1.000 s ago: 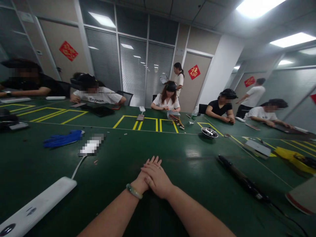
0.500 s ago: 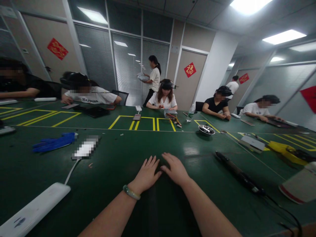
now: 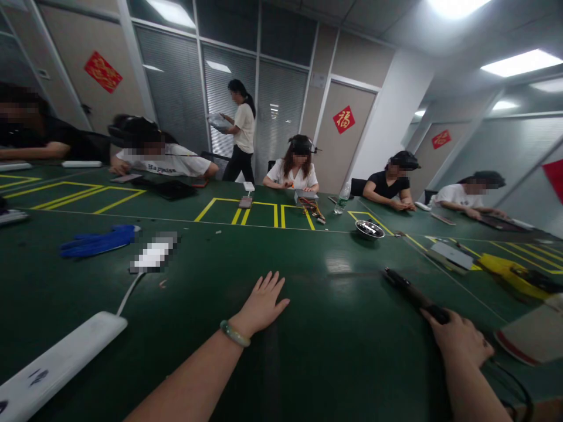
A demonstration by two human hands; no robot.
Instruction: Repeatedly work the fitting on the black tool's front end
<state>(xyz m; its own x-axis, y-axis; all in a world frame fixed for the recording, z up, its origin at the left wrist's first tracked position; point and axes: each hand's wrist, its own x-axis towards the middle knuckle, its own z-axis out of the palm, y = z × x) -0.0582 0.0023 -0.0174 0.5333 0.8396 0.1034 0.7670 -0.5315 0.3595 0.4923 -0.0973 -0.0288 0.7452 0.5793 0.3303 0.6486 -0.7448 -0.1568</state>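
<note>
My left hand (image 3: 260, 305) lies flat on the green table (image 3: 308, 363), fingers stretched out and holding nothing; a jade-coloured bangle (image 3: 234, 334) circles that wrist. Off to the right, my right hand (image 3: 460, 337) is closed over the rear part of a dark electric screwdriver (image 3: 411, 291). The tool lies at a slant on the table, its tip pointing away and to the left. Its cord comes out behind my hand. My palm hides the back end of the tool.
On the left are a white power strip (image 3: 65, 363), a phone-like device with a blurred screen (image 3: 155, 253) and a blue glove (image 3: 101, 240). Beyond stand a metal bowl (image 3: 369, 229) and a water bottle (image 3: 342, 198). A pale container (image 3: 534, 331) is at right. Several people sit opposite.
My right hand has left its place beside my left hand and moved right onto the electric screwdriver. My left hand stays put. A person in the background has walked left with a bag.
</note>
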